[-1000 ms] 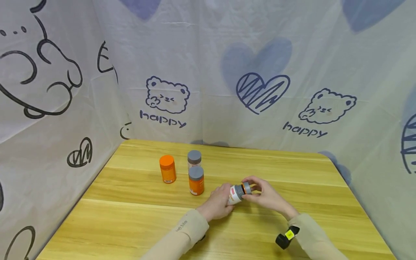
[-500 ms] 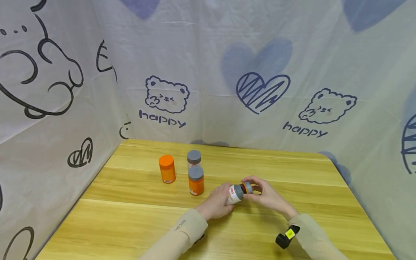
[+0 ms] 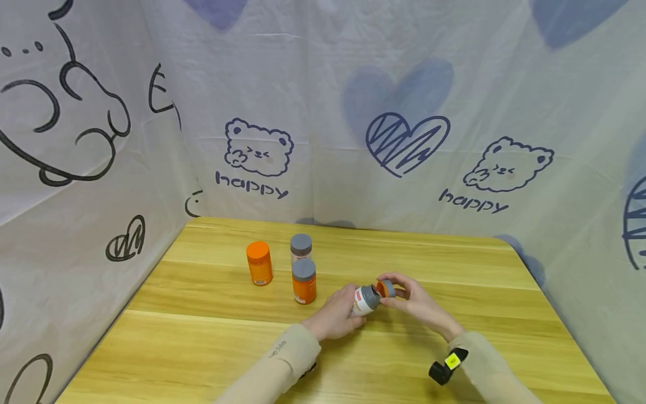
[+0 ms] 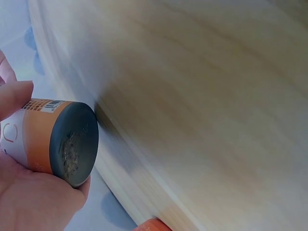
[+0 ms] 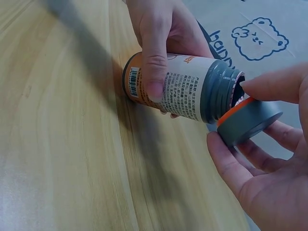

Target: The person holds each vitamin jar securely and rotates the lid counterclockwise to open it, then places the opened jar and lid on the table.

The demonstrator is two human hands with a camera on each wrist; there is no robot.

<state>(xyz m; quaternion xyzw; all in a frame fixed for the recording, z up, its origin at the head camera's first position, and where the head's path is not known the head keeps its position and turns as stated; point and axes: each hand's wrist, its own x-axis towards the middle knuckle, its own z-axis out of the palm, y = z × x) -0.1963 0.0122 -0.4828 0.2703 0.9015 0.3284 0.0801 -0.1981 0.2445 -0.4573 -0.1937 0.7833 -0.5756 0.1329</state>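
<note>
Head view: person at a wood-grain surface (image 3: pixel 202 331), both hands at work nr. the middle. L hand (image 3: pixel 335 315) has its grip wrapped round a white-&-orange bottle (image 3: pixel 364 302) w/ grey neck & base, held tilted, mouth toward the R hand (image 3: pixel 418 306). R grip is narrow, pinching a grey cap (image 3: pixel 387 288) w/ orange inside, btwn thumb & fingers.

Right wrist view: bottle's uncovered mouth shows; cap is tipped at an angle just beside it, touching or not I can't tell. L thumb lies across the label, nr. a barcode; small print there, mostly unreadable.

Left wrist view: bottle's dark base faces the camera, w/ a rough patch on it.

To the L of the hands, 3 more containers stand upright: an orange jar w/ orange lid (image 3: pixel 259 264); an orange jar w/ grey lid (image 3: pixel 304 284); behind that, partly hidden, a grey-lidded jar (image 3: pixel 301 246).

Behind: pale cloth (image 3: pixel 323 185) w/ bears, hearts & "happy". Beige sleeve (image 3: pixel 481 359) on R arm, black strapped device (image 3: pixel 444 370) at the wrist.
</note>
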